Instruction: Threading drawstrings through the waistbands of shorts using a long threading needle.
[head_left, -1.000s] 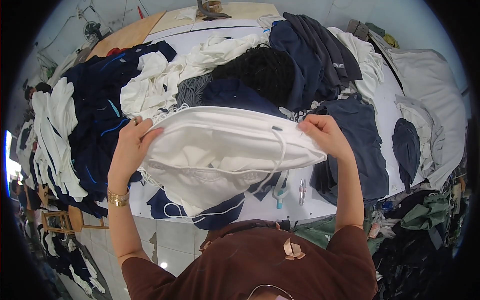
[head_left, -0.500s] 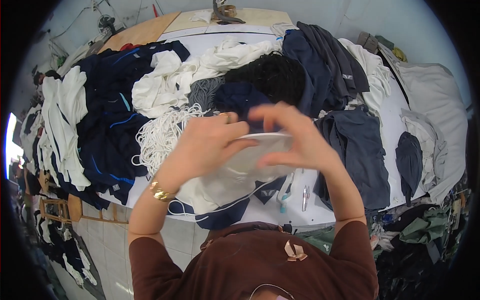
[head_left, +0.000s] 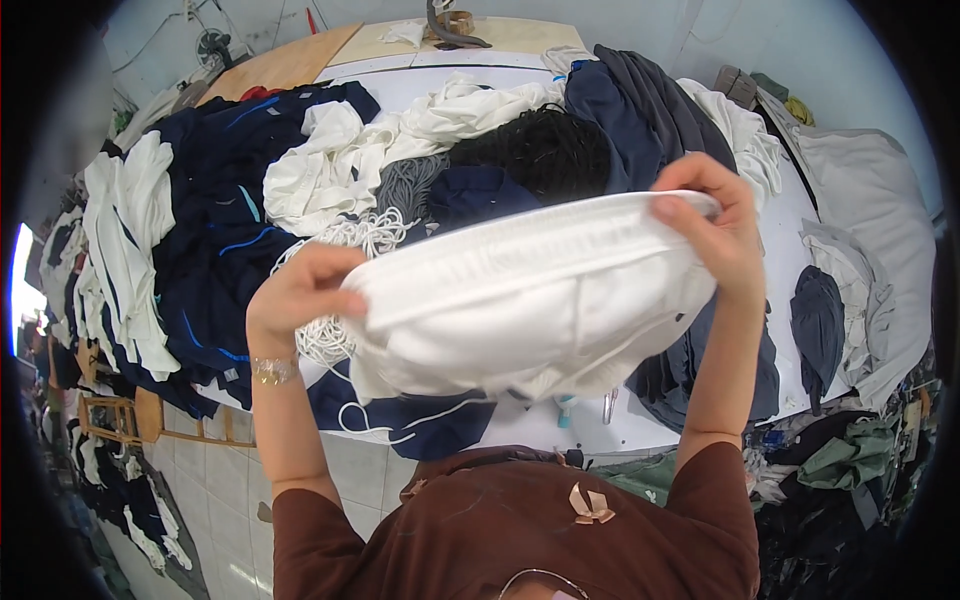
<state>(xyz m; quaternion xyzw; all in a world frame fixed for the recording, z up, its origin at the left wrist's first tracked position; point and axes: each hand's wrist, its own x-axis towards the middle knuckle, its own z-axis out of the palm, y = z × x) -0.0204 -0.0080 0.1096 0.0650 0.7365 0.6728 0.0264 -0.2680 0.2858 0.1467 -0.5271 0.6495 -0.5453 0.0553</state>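
Note:
A white garment with a wide gathered waistband (head_left: 540, 245) is stretched out sideways in front of me, above the table. My left hand (head_left: 305, 290) pinches one end of the waistband between thumb and fingers. At the other end, held higher, my right hand (head_left: 715, 220) grips the band the same way. The garment's lower part hangs loose and is partly blurred. A white cord (head_left: 395, 435) with a loose end lies below it, over dark navy cloth (head_left: 450, 425) at the table's near edge. Behind my left hand is a heap of white cord (head_left: 325, 345), partly hidden.
Navy garments with blue trim (head_left: 215, 200) cover the left side. Grey cord (head_left: 412, 185) and a black stringy heap (head_left: 530, 155) lie farther back. Folded dark trousers (head_left: 750, 370) are at right. Small snips (head_left: 610, 403) and a teal-tipped tool (head_left: 565, 410) lie near the front edge.
My hands have moved apart, left hand to the left and right hand to the right and up. The white waistband, bunched between them before, is now pulled wide.

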